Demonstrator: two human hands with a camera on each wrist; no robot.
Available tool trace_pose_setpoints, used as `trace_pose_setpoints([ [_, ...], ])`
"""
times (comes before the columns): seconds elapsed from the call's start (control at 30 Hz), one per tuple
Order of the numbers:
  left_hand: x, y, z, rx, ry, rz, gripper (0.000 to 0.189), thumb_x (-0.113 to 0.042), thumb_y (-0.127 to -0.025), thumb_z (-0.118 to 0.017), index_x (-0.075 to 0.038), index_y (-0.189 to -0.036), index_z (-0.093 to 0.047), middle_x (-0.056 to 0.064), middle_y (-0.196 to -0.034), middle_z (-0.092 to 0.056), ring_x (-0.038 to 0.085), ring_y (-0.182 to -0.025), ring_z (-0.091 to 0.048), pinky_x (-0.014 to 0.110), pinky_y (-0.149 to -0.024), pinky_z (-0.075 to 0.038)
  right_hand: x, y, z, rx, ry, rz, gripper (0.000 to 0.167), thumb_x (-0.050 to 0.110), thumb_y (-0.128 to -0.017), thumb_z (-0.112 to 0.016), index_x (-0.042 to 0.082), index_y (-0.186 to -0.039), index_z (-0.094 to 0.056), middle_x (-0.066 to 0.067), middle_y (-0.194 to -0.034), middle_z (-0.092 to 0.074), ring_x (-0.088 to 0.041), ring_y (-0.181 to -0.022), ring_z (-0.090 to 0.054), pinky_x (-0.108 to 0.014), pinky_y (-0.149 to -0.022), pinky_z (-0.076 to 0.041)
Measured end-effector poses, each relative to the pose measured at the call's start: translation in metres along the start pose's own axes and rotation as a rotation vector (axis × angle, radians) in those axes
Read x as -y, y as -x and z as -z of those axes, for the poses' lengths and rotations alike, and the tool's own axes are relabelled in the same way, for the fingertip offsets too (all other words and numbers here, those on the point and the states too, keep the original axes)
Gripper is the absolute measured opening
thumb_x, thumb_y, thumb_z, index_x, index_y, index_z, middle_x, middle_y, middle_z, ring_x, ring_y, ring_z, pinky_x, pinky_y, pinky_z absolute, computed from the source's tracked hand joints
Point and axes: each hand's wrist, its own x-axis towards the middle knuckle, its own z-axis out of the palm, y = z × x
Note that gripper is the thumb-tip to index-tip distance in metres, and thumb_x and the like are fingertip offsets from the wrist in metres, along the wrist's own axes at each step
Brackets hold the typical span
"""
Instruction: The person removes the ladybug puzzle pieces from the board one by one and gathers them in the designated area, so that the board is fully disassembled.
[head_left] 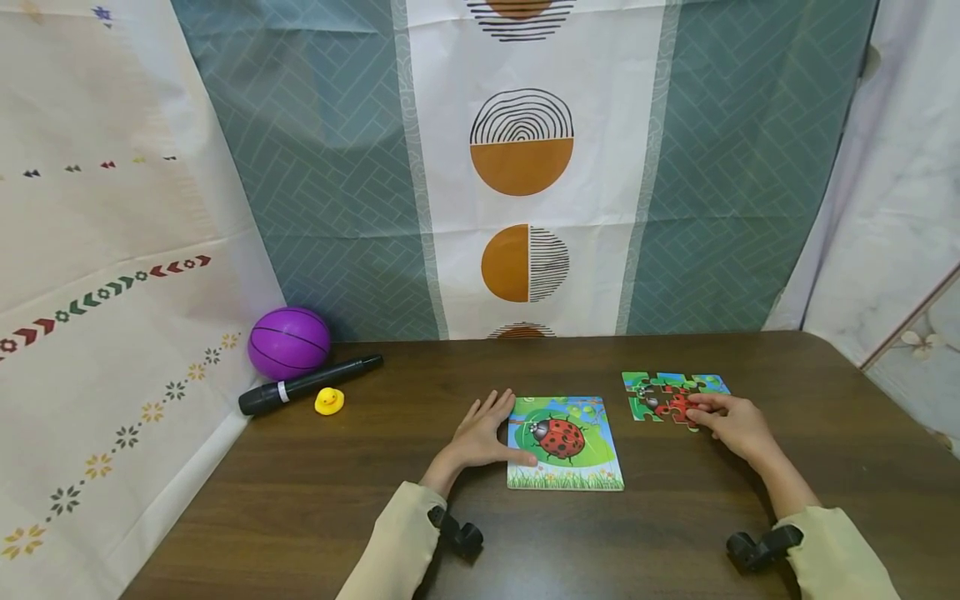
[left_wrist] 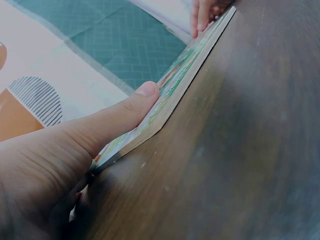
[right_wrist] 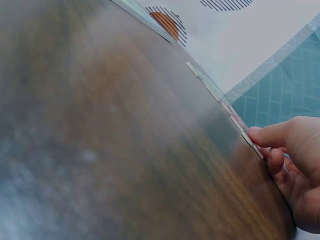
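A square board with a ladybug picture (head_left: 573, 475) lies flat on the table. My left hand (head_left: 480, 437) rests at its left side with the fingers stretched out, and the thumb (left_wrist: 135, 107) lies on the board's top face near the front corner. To the right, several jigsaw pieces (head_left: 643, 400) with red, green and blue print lie close together, partly joined. My right hand (head_left: 738, 423) is at their right side. Its thumb and curled index finger pinch a red jigsaw piece (head_left: 678, 408) at the edge, partly covered by the fingers.
At the back left of the brown table (head_left: 450, 533) are a purple ball (head_left: 289, 343), a black marker-like stick (head_left: 315, 382) with a white band, and a small yellow rubber duck (head_left: 329, 401). Patterned cloths (head_left: 337, 167) hang behind the table and along both sides.
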Motion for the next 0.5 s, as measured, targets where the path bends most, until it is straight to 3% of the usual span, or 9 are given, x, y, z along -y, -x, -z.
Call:
trace_pose_setpoints([
  [0.23, 0.000, -0.001, 0.000, 0.004, -0.009, -0.008, 0.111, -0.054, -0.074, -0.079, -0.008, -0.156, -0.021, 0.007, -0.165, -0.015, 0.030, -0.155, -0.005, 0.052, -0.125, -0.003, 0.000, 0.001, 0.001, 0.003, 0.013, -0.013, 0.045, 0.028, -0.097, -0.061, -0.008, -0.125, -0.061, -0.012, -0.090, -0.068, -0.008, -0.059, -0.052, -0.025, -0.053, -0.047],
  [0.3, 0.000, -0.001, 0.000, 0.002, -0.008, -0.008, 0.111, -0.055, -0.074, -0.079, -0.008, -0.156, -0.021, 0.007, -0.165, -0.015, 0.030, -0.155, -0.005, 0.053, -0.125, -0.003, 0.001, 0.001, 0.002, -0.014, 0.016, -0.004, 0.045, 0.030, -0.098, -0.060, -0.007, -0.124, -0.062, -0.018, -0.095, -0.069, -0.002, -0.064, -0.051, -0.023, -0.056, -0.046],
  [0.4, 0.001, -0.001, 0.000, 0.001, -0.007, -0.008, 0.111, -0.055, -0.073, -0.079, -0.009, -0.156, -0.021, 0.007, -0.165, -0.015, 0.030, -0.155, -0.005, 0.053, -0.125, -0.004, 0.010, 0.002, 0.001, -0.029, -0.014, 0.006, 0.046, 0.033, -0.098, -0.059, -0.004, -0.124, -0.062, -0.022, -0.108, -0.067, 0.004, -0.072, -0.050, -0.021, -0.059, -0.046],
  [0.5, 0.001, -0.002, 0.000, -0.003, -0.004, -0.004, 0.111, -0.055, -0.073, -0.079, -0.009, -0.156, -0.021, 0.006, -0.165, -0.015, 0.030, -0.155, -0.005, 0.052, -0.125, -0.004, 0.028, 0.004, -0.005, -0.018, -0.088, 0.037, 0.046, 0.034, -0.097, -0.060, -0.003, -0.125, -0.062, -0.018, -0.105, -0.065, 0.003, -0.075, -0.053, -0.023, -0.059, -0.047],
])
